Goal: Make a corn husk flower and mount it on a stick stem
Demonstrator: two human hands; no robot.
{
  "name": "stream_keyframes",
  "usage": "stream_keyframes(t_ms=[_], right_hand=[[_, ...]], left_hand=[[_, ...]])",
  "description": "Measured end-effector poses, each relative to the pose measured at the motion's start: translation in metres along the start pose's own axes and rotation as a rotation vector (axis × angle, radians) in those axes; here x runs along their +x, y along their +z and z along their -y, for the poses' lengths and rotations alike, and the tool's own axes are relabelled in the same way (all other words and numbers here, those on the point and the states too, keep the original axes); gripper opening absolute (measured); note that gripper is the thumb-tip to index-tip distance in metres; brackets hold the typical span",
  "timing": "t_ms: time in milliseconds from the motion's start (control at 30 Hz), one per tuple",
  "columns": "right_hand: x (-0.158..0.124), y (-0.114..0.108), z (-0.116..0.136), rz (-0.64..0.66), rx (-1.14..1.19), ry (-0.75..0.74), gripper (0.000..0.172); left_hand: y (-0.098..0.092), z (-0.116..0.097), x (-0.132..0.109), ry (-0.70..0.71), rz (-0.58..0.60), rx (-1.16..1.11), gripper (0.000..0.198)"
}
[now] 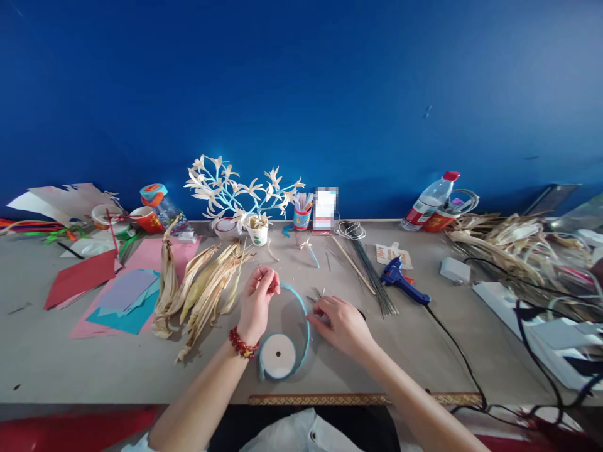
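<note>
Counter: matte grey (117, 370), filling the frame's lower half beneath a glossy deep-blue wall (301, 94).
Lettering: orange, on a beige paper scrap (391, 253) right of centre — too small to read.
Edge: gold-patterned brown strip (320, 399), bottom centre; open counter at lower left.
Ribbon: white-faced round roll (277, 356), lower centre — its light-blue strand (308, 333) arcs up.
Left hand (258, 295): fingers pinching the strand's upper end.
Right hand (340, 321): fingers bent beside the strand; cannot tell whether gripping.
</note>
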State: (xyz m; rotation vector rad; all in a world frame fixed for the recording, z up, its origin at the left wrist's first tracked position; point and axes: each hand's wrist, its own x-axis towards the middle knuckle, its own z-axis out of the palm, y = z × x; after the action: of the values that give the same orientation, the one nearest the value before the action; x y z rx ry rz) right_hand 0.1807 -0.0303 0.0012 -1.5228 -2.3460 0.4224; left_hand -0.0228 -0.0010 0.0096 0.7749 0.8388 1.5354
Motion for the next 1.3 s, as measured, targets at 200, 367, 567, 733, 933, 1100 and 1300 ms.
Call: stream_keyframes(t_ms=[200, 367, 567, 733, 933, 1100, 1300], right_hand=[[0.013, 0.01, 0.008, 0.073, -0.062, -0.003, 0.009], [0.012, 0.009, 0.016, 0.065, 0.077, -0.048, 0.022], [-0.005, -0.006, -0.008, -0.045, 0.091, -0.207, 0.016], [-0.027, 0.0, -0.045, -0.174, -0.105, -0.148, 0.032], [-0.042, -0.005, -0.066, -0.192, -0.15, -0.086, 0.028], [-0.039, -0.007, -0.07, -0.239, -0.178, -0.084, 0.028], [-0.027, -0.006, -0.061, -0.303, -0.15, -0.207, 0.029]], left_hand=[[0.011, -0.055, -0.012, -0.123, 0.114, -0.141, 0.016], [0.005, -0.093, -0.028, 0.12, 0.214, 0.191, 0.008], [-0.005, -0.062, -0.062, 0.465, 0.771, 1.247, 0.047], [-0.017, -0.022, -0.074, 0.574, 1.125, 1.61, 0.058], [-0.05, -0.021, -0.061, 0.53, 0.904, 1.729, 0.034], [-0.058, -0.038, -0.064, 0.52, 0.868, 1.628, 0.034], [-0.089, -0.063, -0.028, 0.539, 0.245, 1.712, 0.015]])
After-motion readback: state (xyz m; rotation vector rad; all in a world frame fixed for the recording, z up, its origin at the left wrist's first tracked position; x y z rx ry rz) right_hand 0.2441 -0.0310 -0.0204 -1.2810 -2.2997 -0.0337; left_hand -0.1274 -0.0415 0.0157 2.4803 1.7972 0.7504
